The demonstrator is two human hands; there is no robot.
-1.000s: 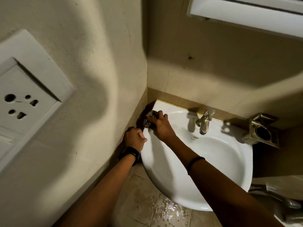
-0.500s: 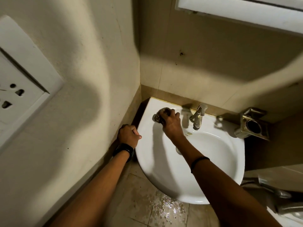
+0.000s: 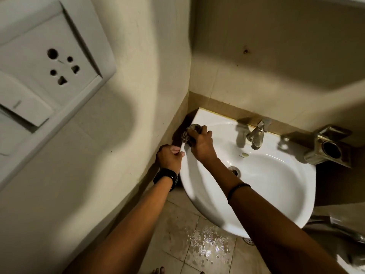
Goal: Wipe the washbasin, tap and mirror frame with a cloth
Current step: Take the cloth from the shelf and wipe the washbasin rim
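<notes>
A white washbasin is fixed in the corner of the room. My right hand grips a dark bunched cloth and presses it on the basin's back left rim. My left hand holds the basin's left edge, fingers curled over it, with a black watch on the wrist. The metal tap stands at the back middle of the basin, to the right of the cloth. The drain shows beside my right forearm. The mirror frame is not in view.
A metal holder is mounted on the wall right of the basin. A white socket plate sits on the left wall. The floor tiles below the basin are wet. A metal hose fitting lies at lower right.
My right hand with the cloth slid from the back rim near the tap back toward the basin's left corner. My left hand stayed on the left edge. The camera shifted.
</notes>
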